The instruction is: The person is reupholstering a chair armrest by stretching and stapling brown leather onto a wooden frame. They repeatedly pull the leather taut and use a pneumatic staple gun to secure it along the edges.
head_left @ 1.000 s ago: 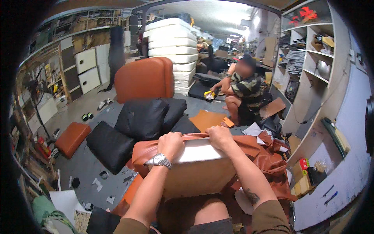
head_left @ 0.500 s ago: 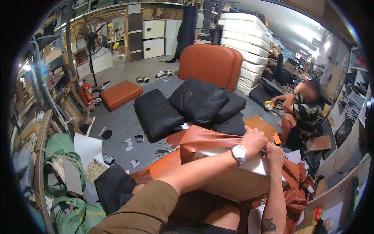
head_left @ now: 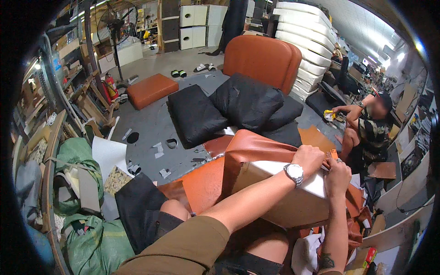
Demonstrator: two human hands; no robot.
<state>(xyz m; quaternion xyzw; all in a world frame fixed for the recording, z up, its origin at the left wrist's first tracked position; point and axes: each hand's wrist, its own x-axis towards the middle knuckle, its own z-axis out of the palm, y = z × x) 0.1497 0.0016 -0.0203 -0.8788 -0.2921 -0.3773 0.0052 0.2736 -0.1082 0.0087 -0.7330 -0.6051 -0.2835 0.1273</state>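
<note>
A boxy cushion block [head_left: 293, 208] with pale sides and a white top edge rests over my lap. Reddish-brown leather [head_left: 259, 143] drapes over its far side and top corner. My left hand [head_left: 310, 159], with a watch on the wrist, is closed on the leather's edge above the block's far right corner. Right beside it, my right hand [head_left: 338, 178] has its fingers wrapped round the same leather edge. The fingertips of both hands are partly hidden. More loose leather [head_left: 355, 229] hangs in folds at the block's right end.
Black cushions [head_left: 247, 103] are piled ahead, before a large brown padded panel [head_left: 261, 62] and stacked white foam [head_left: 305, 43]. A brown cushion [head_left: 152, 90] lies left on the floor. Green sacks [head_left: 98, 238] stand near left. A co-worker [head_left: 373, 130] sits at right, holding something yellow.
The view has shifted, so the surroundings sit higher and farther right. Both hands keep their hold on the leather, and my right hand has come slightly away from my left.
</note>
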